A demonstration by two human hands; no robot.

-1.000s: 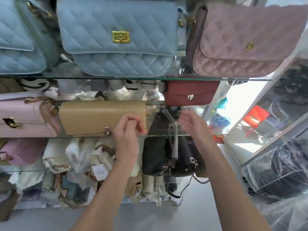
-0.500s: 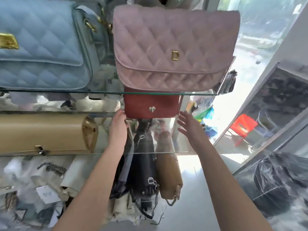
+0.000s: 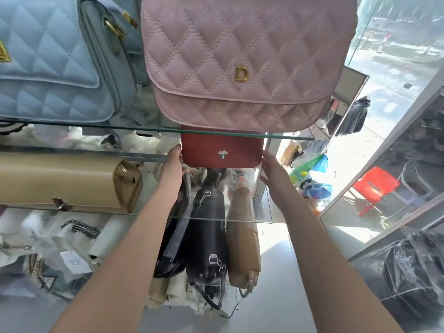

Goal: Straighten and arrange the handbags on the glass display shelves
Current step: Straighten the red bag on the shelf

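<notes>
A small red handbag [image 3: 221, 152] with a silver clasp stands at the back of the middle glass shelf [image 3: 262, 216], partly hidden by the shelf above. My left hand [image 3: 173, 164] touches its left edge and my right hand [image 3: 272, 170] touches its right edge, fingers extended. Above it, on the upper glass shelf [image 3: 288, 136], sits a quilted pink handbag [image 3: 240, 61] with a gold D. A quilted blue handbag [image 3: 48, 68] stands to its left. A tan handbag [image 3: 69, 181] lies on the middle shelf at left.
Under the middle shelf stand a black bag [image 3: 207, 236] and a brown bag [image 3: 242, 239], with wrapped bags piled at lower left. A glass wall, a red chair [image 3: 373, 186] and plastic-covered goods [image 3: 408, 272] are on the right.
Both hands have left the tan handbag's end and reached further in, closing on the two sides of the red handbag. The view has swung right and moved closer.
</notes>
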